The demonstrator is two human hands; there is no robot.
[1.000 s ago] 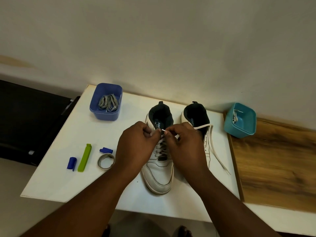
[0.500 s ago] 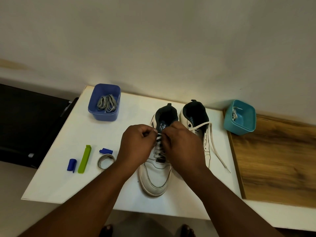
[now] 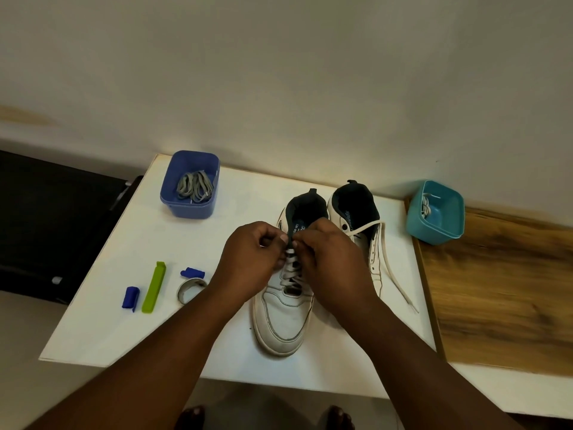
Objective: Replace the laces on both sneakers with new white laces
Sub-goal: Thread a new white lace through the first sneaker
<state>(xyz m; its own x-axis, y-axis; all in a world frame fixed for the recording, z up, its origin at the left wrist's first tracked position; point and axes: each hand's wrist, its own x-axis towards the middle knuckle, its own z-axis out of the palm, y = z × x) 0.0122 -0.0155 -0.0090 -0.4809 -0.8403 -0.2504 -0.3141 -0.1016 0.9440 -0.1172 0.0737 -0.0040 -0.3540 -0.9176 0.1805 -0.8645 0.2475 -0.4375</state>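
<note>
Near the middle of the white table, your left hand and your right hand meet over the left sneaker, both pinching its lace at the top eyelets. The right sneaker stands just beside it, a white lace trailing toward the right edge. Grey laces lie in the blue tub at the far left corner.
</note>
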